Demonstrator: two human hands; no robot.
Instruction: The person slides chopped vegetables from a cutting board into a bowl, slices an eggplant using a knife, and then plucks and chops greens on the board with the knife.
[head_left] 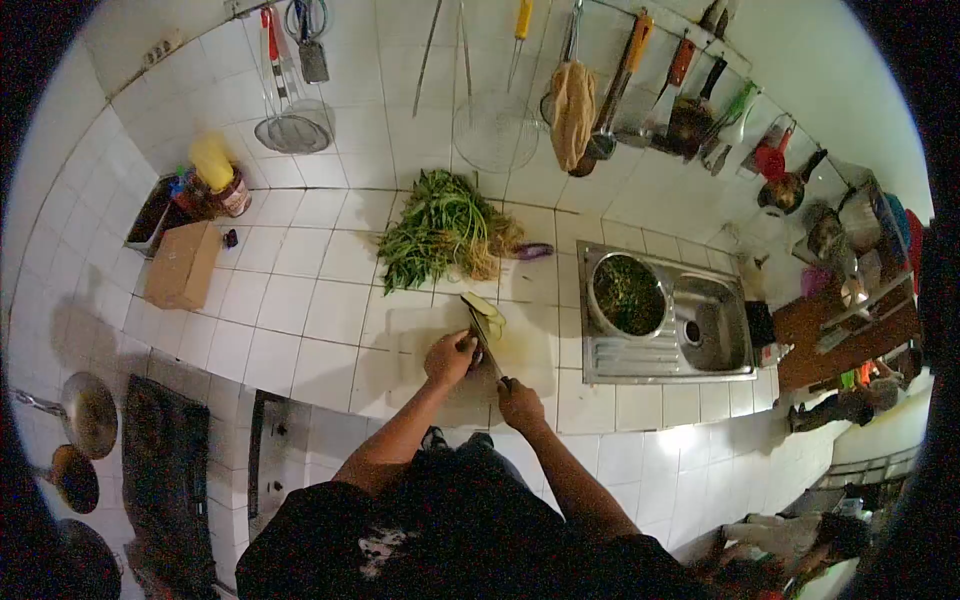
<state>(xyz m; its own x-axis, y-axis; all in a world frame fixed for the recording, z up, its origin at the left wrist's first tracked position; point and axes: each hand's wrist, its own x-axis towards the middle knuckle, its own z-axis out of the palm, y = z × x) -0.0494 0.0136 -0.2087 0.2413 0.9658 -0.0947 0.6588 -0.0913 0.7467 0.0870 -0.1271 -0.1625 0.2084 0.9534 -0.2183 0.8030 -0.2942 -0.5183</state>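
A white cutting board (420, 335) lies on the tiled counter in front of me. My right hand (521, 405) is wrapped round the handle of a knife (488, 358), whose blade points up and to the left. Closed beside the blade, my left hand (449, 358) grips a dark piece that looks like eggplant, mostly hidden by the fingers. Pale slices (486, 312) rest at the blade's far end. Beyond the board are a heap of leafy greens (430, 235) with roots and a small purple eggplant (533, 251).
To the right, a steel sink (710, 345) has a bowl of chopped greens (628, 293) on its drainboard. A cardboard box (183, 265) stands at the left. Utensils hang along the wall. Another person (790, 545) is at the lower right.
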